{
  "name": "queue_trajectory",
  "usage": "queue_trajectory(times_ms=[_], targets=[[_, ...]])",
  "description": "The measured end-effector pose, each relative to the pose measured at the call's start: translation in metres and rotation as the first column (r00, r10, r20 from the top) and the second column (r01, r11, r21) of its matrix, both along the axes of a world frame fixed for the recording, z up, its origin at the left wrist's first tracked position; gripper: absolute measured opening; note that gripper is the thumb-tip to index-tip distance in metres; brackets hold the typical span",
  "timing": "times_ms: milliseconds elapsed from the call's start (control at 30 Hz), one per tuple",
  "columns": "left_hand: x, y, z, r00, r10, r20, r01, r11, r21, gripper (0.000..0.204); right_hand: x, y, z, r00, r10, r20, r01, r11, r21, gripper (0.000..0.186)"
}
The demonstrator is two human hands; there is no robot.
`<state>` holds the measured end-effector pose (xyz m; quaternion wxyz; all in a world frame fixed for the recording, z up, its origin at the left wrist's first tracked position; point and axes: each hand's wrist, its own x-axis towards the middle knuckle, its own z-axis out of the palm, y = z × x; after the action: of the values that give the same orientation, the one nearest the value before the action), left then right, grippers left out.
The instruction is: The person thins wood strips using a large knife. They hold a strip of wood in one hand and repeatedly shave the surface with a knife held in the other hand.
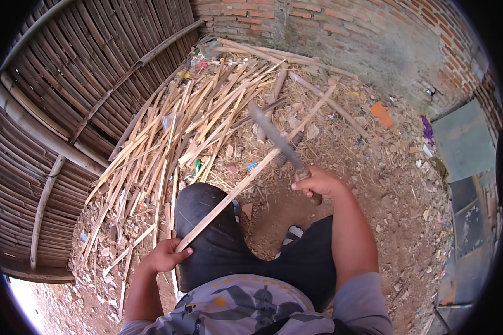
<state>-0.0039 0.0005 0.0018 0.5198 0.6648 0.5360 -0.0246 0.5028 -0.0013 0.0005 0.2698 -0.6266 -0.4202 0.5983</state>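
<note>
Long knife (278, 139) in my right fingers (304, 186), pale wooden strip (246, 180) in my left fingers (183, 255).
I grip the strip's near end; it slants away over my dark trousers (198, 198) at the left knee. The blurred blade crosses above it; whether they touch, I cannot tell. Similar strips lie heaped (151, 148) on the littered ground (397, 223) beside a slatted wall (100, 61), with a brick wall (341, 42) beyond.
</note>
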Motion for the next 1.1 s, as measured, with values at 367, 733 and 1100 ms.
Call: queue_trajectory(times_ms=[367, 733, 1100], targets=[[0.01, -0.015, 0.007, 0.992, -0.01, -0.123, 0.045, 0.956, 0.291, 0.051, 0.009, 0.003, 0.003, 0.721, -0.19, 0.666, -0.05, 0.945, 0.324, 0.046], [0.009, -0.018, 0.007, 0.991, 0.026, -0.133, 0.014, 0.956, 0.292, 0.05, -0.065, -0.003, 0.031, 0.616, 0.121, 0.778, -0.452, 0.863, 0.223, 0.041], [0.018, -0.018, 0.017, 0.99, 0.005, -0.144, 0.044, 0.943, 0.329, 0.049, -0.02, 0.005, 0.015, 0.713, -0.179, 0.678, -0.062, 0.947, 0.314, 0.047]])
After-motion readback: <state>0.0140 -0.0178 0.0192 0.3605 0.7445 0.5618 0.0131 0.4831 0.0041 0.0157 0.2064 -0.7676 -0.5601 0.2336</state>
